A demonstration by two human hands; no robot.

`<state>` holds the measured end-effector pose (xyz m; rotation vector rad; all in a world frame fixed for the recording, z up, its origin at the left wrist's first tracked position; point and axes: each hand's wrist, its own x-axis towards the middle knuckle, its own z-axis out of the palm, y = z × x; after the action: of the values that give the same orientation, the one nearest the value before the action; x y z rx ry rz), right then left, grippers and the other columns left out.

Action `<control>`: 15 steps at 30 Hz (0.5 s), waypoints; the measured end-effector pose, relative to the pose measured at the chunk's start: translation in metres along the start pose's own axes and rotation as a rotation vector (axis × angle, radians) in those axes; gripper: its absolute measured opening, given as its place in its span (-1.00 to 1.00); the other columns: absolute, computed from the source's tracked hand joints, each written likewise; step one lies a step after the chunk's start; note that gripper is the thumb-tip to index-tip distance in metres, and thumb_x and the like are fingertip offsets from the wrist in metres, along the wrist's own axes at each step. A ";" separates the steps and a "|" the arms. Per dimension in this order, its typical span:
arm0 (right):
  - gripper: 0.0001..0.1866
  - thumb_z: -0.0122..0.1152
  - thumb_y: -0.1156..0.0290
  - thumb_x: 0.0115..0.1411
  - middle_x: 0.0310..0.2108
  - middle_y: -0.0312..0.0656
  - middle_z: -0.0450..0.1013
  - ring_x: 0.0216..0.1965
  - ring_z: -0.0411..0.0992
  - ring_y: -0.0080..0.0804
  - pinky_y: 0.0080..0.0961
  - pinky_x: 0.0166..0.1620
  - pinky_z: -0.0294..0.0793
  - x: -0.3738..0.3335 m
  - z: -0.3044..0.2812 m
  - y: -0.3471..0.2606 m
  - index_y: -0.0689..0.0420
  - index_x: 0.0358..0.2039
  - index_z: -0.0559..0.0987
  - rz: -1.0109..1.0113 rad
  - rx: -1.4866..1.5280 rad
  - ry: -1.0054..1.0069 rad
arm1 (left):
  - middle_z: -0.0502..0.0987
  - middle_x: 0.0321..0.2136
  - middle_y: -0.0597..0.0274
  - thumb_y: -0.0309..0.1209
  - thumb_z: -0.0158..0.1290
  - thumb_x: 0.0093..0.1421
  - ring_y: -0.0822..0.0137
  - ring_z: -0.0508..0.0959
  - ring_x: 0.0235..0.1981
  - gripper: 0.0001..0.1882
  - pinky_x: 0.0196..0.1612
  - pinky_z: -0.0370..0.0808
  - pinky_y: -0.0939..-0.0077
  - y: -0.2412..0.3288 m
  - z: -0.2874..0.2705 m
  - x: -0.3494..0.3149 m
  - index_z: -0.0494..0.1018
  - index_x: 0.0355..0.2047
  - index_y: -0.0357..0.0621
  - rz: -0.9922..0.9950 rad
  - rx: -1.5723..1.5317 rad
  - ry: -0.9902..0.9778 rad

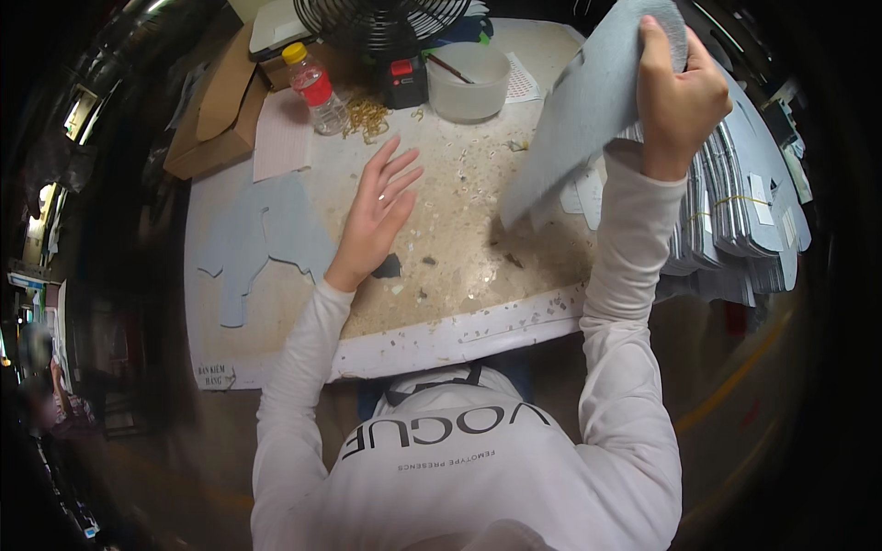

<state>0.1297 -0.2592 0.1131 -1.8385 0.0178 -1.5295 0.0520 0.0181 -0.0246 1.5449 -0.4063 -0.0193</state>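
My right hand (682, 101) is raised at the upper right, its fingers closed on the edge of a grey-blue cut sheet piece (588, 106). That piece hangs tilted, its lower tip close to the tabletop; what it is made of I cannot tell. My left hand (375, 207) is over the middle of the table, empty, fingers stretched and apart. Left of it, flat grey-blue cut pieces (266, 230) with notched edges lie on the table. Thick stacks of similar pieces (726, 197), some tied with yellow bands, stand at the right edge, just beyond my right forearm.
Small scraps litter the tabletop (441, 266). Along the back are an open cardboard box (207, 124), a bottle with a yellow cap (317, 92), a heap of yellow rubber bands (367, 119), a black fan (377, 23) and a translucent tub (470, 92) with a pen-like tool.
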 end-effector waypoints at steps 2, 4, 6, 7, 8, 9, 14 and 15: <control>-0.73 0.31 0.30 0.04 -0.53 -0.22 0.59 -0.51 0.49 -0.63 -0.66 -0.39 0.45 -0.024 -0.011 -0.025 0.18 -0.28 0.67 0.009 0.029 -0.243 | 0.02 0.29 -0.04 0.05 -0.13 0.29 0.04 0.14 0.28 -0.17 0.27 0.10 0.20 0.007 0.014 0.009 -0.28 0.36 0.04 -0.014 -0.134 -0.102; -0.77 0.28 0.35 0.06 -0.69 -0.33 0.45 -0.61 0.28 -0.74 -0.65 -0.55 0.26 -0.052 -0.015 -0.045 0.23 -0.32 0.64 -0.020 0.106 -0.570 | -0.07 0.32 -0.08 0.12 -0.18 0.29 0.00 0.05 0.32 -0.14 0.27 0.09 0.19 0.009 0.032 0.016 -0.35 0.36 0.04 -0.031 -0.335 -0.189; -0.79 0.16 0.34 0.02 -0.74 -0.02 0.36 -0.75 0.35 -0.31 -0.41 -0.60 0.30 -0.084 -0.006 -0.062 0.19 -0.40 0.63 0.085 0.332 -0.713 | -0.12 0.32 0.00 0.29 -0.24 0.21 0.13 -0.03 0.34 -0.05 0.30 0.06 0.24 0.005 0.048 0.018 -0.39 0.36 0.08 0.027 -0.371 -0.170; -0.77 0.16 0.32 0.07 -0.70 0.02 0.39 -0.72 0.39 -0.26 -0.40 -0.57 0.33 -0.097 -0.001 -0.069 0.21 -0.37 0.63 0.142 0.383 -0.768 | -0.08 0.31 0.03 0.29 -0.20 0.20 0.18 -0.01 0.33 -0.04 0.29 0.08 0.27 0.002 0.053 0.015 -0.37 0.36 0.09 0.072 -0.410 -0.102; -0.75 0.17 0.30 0.10 -0.67 0.04 0.42 -0.68 0.42 -0.23 -0.41 -0.53 0.37 -0.105 0.008 -0.074 0.21 -0.35 0.63 0.156 0.555 -0.777 | 0.06 0.23 0.13 0.28 -0.18 0.19 0.26 0.12 0.27 -0.07 0.27 0.14 0.30 -0.001 0.050 0.015 -0.21 0.34 0.01 -0.052 -0.585 -0.089; -0.73 0.17 0.27 0.13 -0.63 0.05 0.45 -0.64 0.46 -0.21 -0.42 -0.49 0.41 -0.111 0.011 -0.075 0.22 -0.33 0.63 0.277 0.632 -0.833 | 0.19 0.15 0.16 0.13 -0.17 0.28 0.29 0.23 0.19 -0.24 0.24 0.21 0.33 -0.005 0.043 0.012 -0.05 0.27 -0.09 -0.022 -0.874 -0.206; -0.69 0.13 0.24 0.20 -0.37 -0.07 0.57 -0.36 0.52 -0.30 -0.48 -0.27 0.46 -0.109 0.016 -0.046 0.17 -0.17 0.61 -0.127 0.530 -1.182 | 0.20 0.19 0.04 -0.13 -0.35 0.41 0.21 0.29 0.18 -0.44 0.21 0.29 0.38 -0.023 0.007 -0.012 -0.05 0.30 -0.18 -0.107 -0.563 -0.003; -0.68 0.12 0.24 0.21 -0.31 -0.12 0.58 -0.30 0.52 -0.36 -0.51 -0.23 0.46 -0.110 0.018 -0.037 0.15 -0.13 0.60 -0.197 0.479 -1.236 | 0.22 0.18 0.03 -0.12 -0.35 0.41 0.19 0.31 0.17 -0.44 0.21 0.29 0.38 -0.025 0.002 -0.018 -0.02 0.29 -0.20 -0.014 -0.417 0.011</control>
<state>0.0971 -0.1738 0.0395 -2.0808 -1.0189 -0.2323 0.0412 0.0200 -0.0535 1.1356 -0.3563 -0.1004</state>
